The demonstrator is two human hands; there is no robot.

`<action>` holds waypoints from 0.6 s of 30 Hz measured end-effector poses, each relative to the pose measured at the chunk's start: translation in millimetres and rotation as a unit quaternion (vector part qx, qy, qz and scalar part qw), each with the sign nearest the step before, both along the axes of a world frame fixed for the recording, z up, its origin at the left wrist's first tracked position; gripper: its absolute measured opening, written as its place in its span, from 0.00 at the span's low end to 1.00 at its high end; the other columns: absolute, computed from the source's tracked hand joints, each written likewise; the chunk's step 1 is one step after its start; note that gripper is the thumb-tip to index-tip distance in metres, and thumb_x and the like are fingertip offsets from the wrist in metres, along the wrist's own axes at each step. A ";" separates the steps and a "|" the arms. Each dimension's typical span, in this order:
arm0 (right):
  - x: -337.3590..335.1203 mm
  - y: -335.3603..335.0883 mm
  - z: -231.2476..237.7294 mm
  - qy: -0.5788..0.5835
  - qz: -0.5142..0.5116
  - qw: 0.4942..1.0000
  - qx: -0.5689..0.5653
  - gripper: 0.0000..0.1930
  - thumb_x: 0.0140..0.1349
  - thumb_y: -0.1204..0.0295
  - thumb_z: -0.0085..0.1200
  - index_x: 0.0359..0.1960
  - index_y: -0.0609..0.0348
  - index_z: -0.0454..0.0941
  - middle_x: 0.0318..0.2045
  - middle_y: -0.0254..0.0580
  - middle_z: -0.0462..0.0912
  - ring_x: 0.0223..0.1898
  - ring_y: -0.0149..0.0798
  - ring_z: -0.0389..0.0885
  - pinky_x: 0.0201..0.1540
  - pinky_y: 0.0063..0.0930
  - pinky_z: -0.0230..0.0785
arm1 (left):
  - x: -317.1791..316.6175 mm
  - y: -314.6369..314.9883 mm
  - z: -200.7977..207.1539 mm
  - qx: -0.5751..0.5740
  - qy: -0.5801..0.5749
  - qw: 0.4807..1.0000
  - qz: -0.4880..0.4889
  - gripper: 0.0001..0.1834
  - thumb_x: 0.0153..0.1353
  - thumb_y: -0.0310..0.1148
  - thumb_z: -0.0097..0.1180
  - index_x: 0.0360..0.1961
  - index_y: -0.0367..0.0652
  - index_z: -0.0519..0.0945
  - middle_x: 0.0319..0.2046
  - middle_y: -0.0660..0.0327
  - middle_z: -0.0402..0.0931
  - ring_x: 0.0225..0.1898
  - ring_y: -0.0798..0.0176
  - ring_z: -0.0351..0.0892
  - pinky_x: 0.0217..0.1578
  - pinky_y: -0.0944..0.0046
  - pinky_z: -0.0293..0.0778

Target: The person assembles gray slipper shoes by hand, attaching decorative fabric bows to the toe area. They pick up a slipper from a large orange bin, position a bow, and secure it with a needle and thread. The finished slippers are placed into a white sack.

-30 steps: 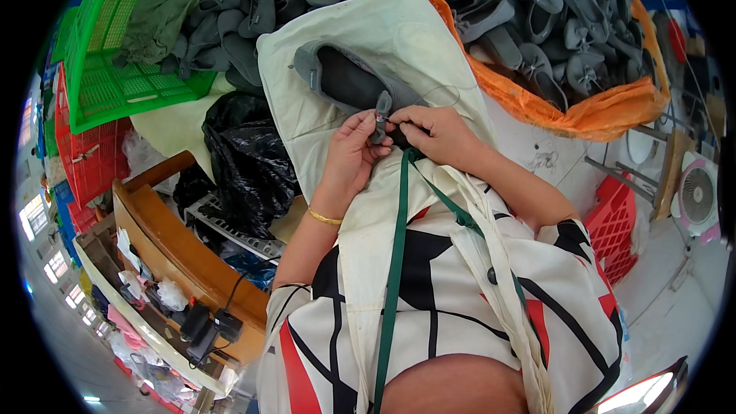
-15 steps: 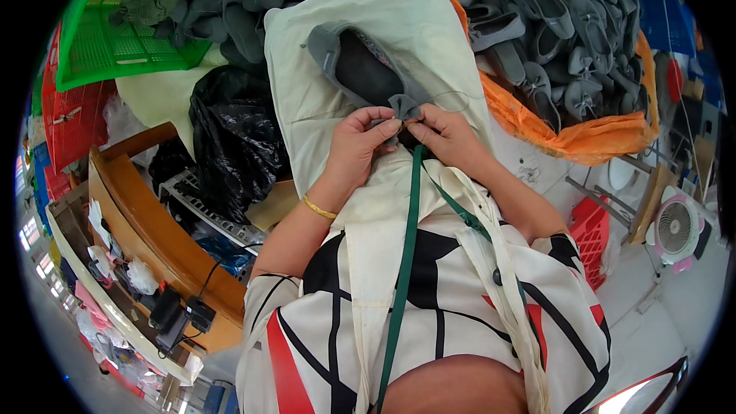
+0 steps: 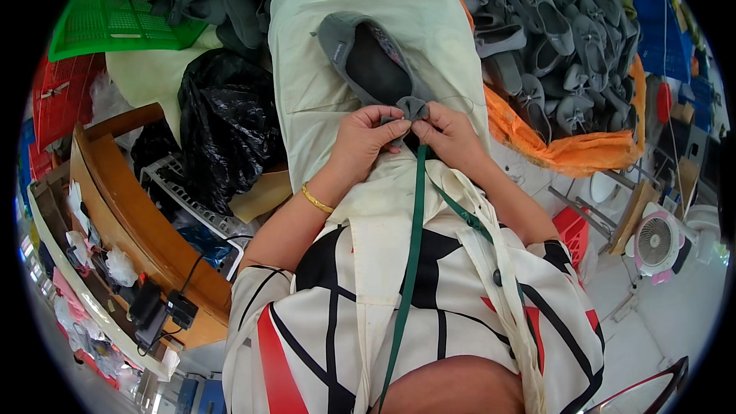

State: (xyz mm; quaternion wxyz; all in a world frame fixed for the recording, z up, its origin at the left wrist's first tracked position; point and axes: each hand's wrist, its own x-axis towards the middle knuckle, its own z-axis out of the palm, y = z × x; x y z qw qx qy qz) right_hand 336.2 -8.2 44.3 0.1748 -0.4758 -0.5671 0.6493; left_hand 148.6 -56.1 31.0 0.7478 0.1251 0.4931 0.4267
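A grey flat shoe (image 3: pixel 343 44) lies on a pale cloth (image 3: pixel 303 119) over my lap, its dark insole facing up and its toe toward me. A grey fabric bow (image 3: pixel 414 110) sits at the toe. My left hand (image 3: pixel 366 138) pinches the bow's left side between thumb and fingers. From the right, my right hand (image 3: pixel 451 136) pinches the bow's lower edge, its fingertips almost touching the left thumb. A thin dark thread loops over the cloth beside my right hand. Whether a needle is between the fingertips is too small to tell.
Grey shoes with bows (image 3: pixel 552 23) fill an orange sack (image 3: pixel 567 155) at right. More grey shoes (image 3: pixel 241 4) lie at the far left by a green crate (image 3: pixel 107 19). A black plastic bag (image 3: pixel 230 123) and a wooden desk (image 3: pixel 146 222) stand left, a small fan (image 3: pixel 657 239) right.
The view has shifted a little, so the surroundings sit slightly differently. Both hands stay pinched at the bow, and the shoe has turned slightly.
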 end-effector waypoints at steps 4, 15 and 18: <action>3.2 3.3 0.8 -0.032 0.012 0.999 -0.016 0.11 0.64 0.69 0.56 0.42 0.63 0.75 0.25 0.30 0.74 0.29 0.23 0.68 0.31 0.21 0.64 | 2.7 -1.0 -1.2 0.010 0.012 1.000 0.007 0.11 0.60 0.29 0.65 0.44 0.40 0.81 0.34 0.64 0.82 0.31 0.73 0.79 0.28 0.72 0.77; -25.1 -0.3 19.7 -0.083 -0.055 0.992 0.081 0.13 0.63 0.67 0.56 0.41 0.64 0.71 0.24 0.39 0.76 0.25 0.29 0.73 0.29 0.26 0.67 | 1.7 -5.7 -17.1 0.050 0.026 0.998 -0.027 0.10 0.62 0.31 0.63 0.43 0.40 0.82 0.34 0.66 0.82 0.29 0.76 0.77 0.27 0.75 0.74; -25.8 -1.4 16.8 -0.050 -0.056 0.996 0.053 0.11 0.64 0.70 0.54 0.41 0.63 0.70 0.22 0.36 0.75 0.22 0.26 0.71 0.25 0.23 0.64 | 0.5 -6.9 -20.3 0.060 -0.009 0.998 -0.020 0.10 0.63 0.30 0.62 0.43 0.38 0.81 0.33 0.64 0.81 0.28 0.74 0.77 0.27 0.75 0.73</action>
